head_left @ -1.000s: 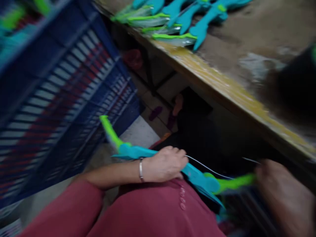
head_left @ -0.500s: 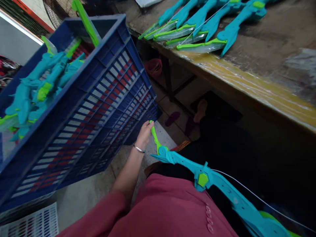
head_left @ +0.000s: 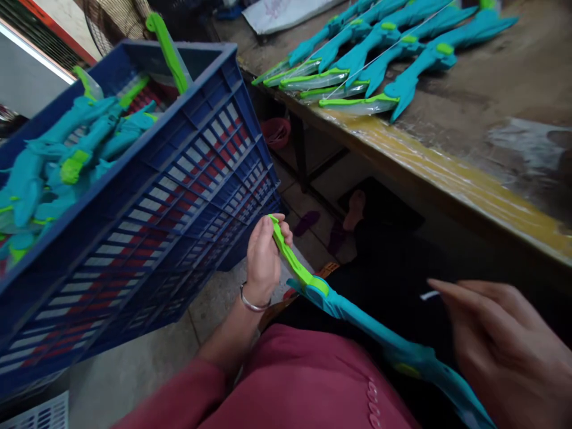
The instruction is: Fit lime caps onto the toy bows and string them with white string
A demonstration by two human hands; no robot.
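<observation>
A teal toy bow [head_left: 357, 322] with a bright green tip lies slanted across my lap, its far end running out of view at the bottom. My left hand [head_left: 263, 256] is closed around the green tip. To the right, my right hand [head_left: 504, 339] is raised over the dark trousers, thumb and finger pinching the white end of a string [head_left: 429, 295]. Most of that string cannot be made out. The right hand is apart from the bow's green tip.
At left stands a tall blue plastic crate [head_left: 179, 179] holding several teal and green bows [head_left: 75, 149]. More bows [head_left: 393, 53] with strings lie in a row on the worktable [head_left: 482, 77], whose taped edge is yellow. A white basket [head_left: 40, 414] sits on the floor at lower left.
My right hand has come into view from the right, pinching a string end. The bow has turned, and my left hand has a fuller grip on its green tip.
</observation>
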